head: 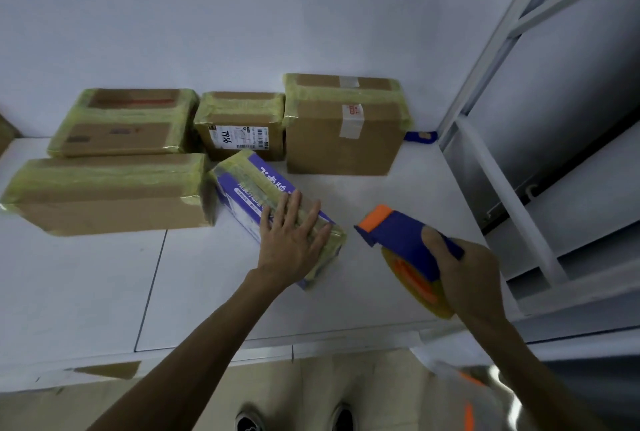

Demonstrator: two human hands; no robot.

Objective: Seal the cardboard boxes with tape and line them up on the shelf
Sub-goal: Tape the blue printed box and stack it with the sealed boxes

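In the head view, the purple box [242, 184] was seen lying on the shelf [207, 292], turned askew, directly under the left hand [294, 240]. That hand was laid flat on the box's near end, fingers straight and spread, pressing rather than gripping. The dispenser [398, 236] was held just to the right of it, off the box, wrapped by the right hand [471, 278] with the thumb along its blue body and the orange tip pointed towards the box.

The box was judged light and fairly stiff, though a thin carton of this kind could be dented by hard pressure. The glossy tape bands would likely be slippery, so a hold across the two long sides, near the middle, was thought safest for lifting.

It was long and narrow, printed purple and white with lettering, and wrapped lengthwise in yellowish clear tape that bunched at the near end.

Beyond the left hand, four brown boxes [343, 132] were stood close together against the wall, each banded in the same tape.
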